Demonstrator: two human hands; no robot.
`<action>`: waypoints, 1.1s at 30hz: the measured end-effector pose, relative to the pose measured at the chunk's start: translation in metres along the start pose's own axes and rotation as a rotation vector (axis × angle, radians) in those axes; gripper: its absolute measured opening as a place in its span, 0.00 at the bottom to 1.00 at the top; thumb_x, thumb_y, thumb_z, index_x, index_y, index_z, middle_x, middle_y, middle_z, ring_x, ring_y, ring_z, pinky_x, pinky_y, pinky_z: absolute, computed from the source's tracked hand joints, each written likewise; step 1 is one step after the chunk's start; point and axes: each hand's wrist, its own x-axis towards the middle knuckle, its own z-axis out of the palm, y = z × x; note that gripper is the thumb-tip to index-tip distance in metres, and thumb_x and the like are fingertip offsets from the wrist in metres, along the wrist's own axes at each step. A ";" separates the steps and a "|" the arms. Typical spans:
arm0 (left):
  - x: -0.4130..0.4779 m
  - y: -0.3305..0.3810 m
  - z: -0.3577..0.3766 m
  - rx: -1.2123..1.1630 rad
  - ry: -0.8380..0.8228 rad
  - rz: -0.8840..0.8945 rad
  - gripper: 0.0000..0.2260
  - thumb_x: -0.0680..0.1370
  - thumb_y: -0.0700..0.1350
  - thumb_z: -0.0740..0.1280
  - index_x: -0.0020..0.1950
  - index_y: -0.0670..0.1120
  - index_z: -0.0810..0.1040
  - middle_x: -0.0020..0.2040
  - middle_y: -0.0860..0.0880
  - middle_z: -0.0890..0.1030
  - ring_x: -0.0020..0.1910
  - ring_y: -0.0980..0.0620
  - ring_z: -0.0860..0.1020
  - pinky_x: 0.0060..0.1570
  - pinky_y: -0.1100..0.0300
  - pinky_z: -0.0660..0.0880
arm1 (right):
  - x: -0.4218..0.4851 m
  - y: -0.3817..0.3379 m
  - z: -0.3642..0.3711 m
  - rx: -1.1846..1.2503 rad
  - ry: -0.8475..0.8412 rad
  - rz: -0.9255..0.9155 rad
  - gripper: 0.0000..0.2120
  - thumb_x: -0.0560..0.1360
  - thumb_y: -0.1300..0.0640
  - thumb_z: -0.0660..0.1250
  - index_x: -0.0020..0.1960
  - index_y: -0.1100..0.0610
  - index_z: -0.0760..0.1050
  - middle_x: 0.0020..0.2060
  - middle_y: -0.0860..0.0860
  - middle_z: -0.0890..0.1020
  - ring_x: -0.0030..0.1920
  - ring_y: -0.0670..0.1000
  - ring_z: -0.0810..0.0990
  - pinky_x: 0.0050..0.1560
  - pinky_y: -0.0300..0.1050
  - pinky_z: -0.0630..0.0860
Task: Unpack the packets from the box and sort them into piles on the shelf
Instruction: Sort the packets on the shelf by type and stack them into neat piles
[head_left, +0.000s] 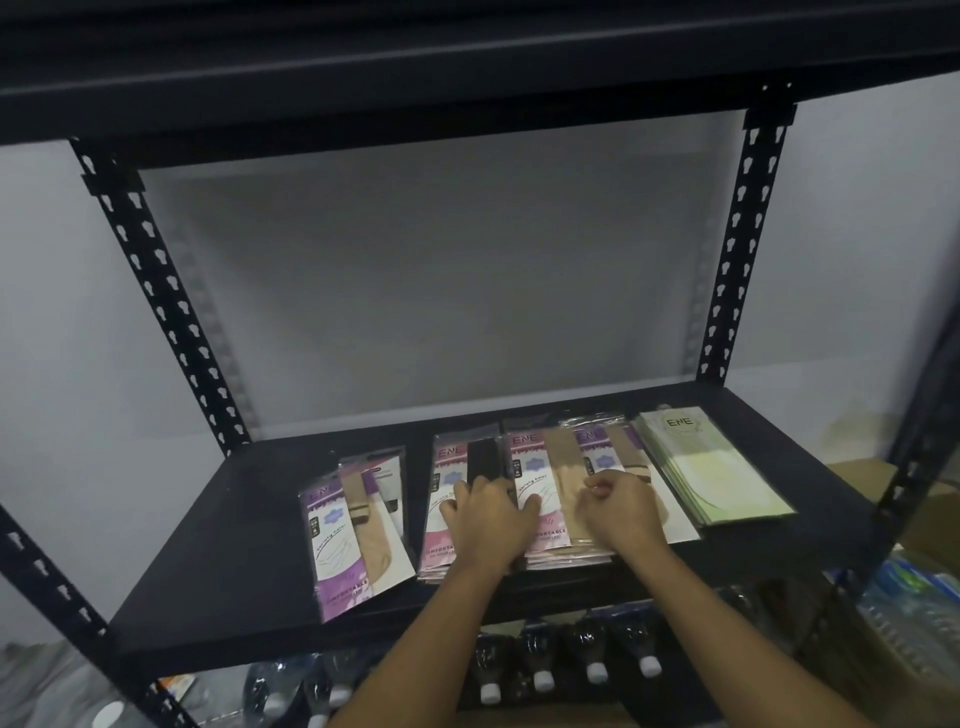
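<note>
Several piles of flat packets lie on the black shelf (218, 571). From left to right there is a loose purple pile (343, 540), a pink pile showing a black sock (441, 483), a pink pile showing a beige sock (545, 467), a purple pile (605, 457) behind it, and a pale green pile (711, 467). My left hand (488, 519) lies flat with fingers spread across the two pink piles. My right hand (623, 509) rests with curled fingers on the right side of the pink and beige pile. Whether it grips a packet is unclear.
Perforated black uprights (156, 291) (737, 249) frame the bay, and an upper shelf (467, 78) hangs overhead. Dark bottles with white caps (543, 675) stand on the level below. Cardboard (857, 467) and wrapped water bottles (914, 613) sit to the right.
</note>
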 end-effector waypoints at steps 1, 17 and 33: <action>0.000 0.000 -0.002 -0.016 0.000 -0.001 0.19 0.75 0.62 0.64 0.60 0.52 0.79 0.61 0.52 0.77 0.64 0.49 0.67 0.63 0.48 0.60 | 0.000 -0.001 -0.001 -0.006 0.001 -0.003 0.10 0.73 0.59 0.70 0.54 0.59 0.79 0.49 0.54 0.84 0.40 0.46 0.75 0.44 0.36 0.70; -0.022 -0.088 -0.073 -0.407 0.239 -0.129 0.12 0.75 0.53 0.70 0.57 0.52 0.78 0.48 0.57 0.79 0.51 0.52 0.78 0.62 0.43 0.70 | -0.047 -0.066 0.044 0.059 -0.015 -0.349 0.08 0.74 0.56 0.68 0.53 0.55 0.77 0.43 0.46 0.78 0.41 0.43 0.77 0.36 0.31 0.68; -0.044 -0.177 -0.075 -0.341 0.254 -0.371 0.24 0.73 0.51 0.69 0.66 0.48 0.67 0.61 0.49 0.75 0.63 0.47 0.69 0.63 0.48 0.67 | -0.082 -0.123 0.167 -0.637 -0.331 -0.414 0.17 0.75 0.44 0.62 0.55 0.56 0.75 0.54 0.53 0.78 0.63 0.57 0.65 0.59 0.53 0.63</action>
